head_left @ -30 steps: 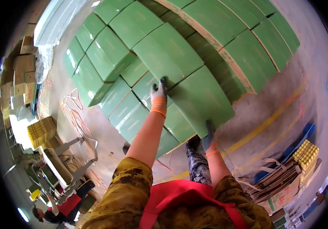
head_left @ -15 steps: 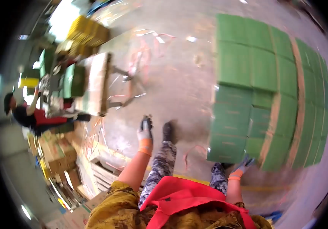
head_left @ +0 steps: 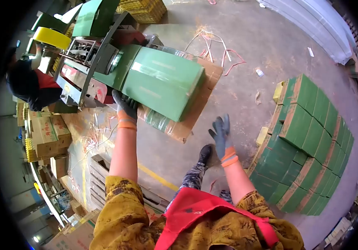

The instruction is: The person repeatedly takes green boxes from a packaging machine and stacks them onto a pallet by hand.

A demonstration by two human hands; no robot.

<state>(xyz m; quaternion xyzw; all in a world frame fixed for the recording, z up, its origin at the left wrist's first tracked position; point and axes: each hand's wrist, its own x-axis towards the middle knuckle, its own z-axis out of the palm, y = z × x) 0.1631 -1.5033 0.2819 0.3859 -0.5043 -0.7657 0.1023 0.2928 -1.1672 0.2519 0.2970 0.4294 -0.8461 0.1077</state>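
Note:
My left hand [head_left: 125, 107], in a grey work glove with an orange cuff, reaches to the near side of a green carton [head_left: 162, 79]. Its fingers are stretched out at the carton's lower edge; whether they press on it I cannot tell. The carton lies on a brown cardboard-covered table [head_left: 210, 77], beside a sealing machine [head_left: 104, 58]. Behind it another green carton [head_left: 118, 68] sits at the machine's outlet. My right hand [head_left: 221, 135], gloved alike, hovers over the floor off the table's right end, fingers spread and holding nothing.
A large stack of green cartons [head_left: 308, 141] stands on the right. A co-worker [head_left: 35, 81] is at the machine's far left, near a yellow tape roll [head_left: 52, 37]. Wooden pallets [head_left: 98, 175] lie at lower left. Loose straps [head_left: 229, 54] litter the floor.
My view has turned and moved toward the machine and table, away from the carton stack. My left hand has come to the green carton; my right hand has left the stack and risen forward.

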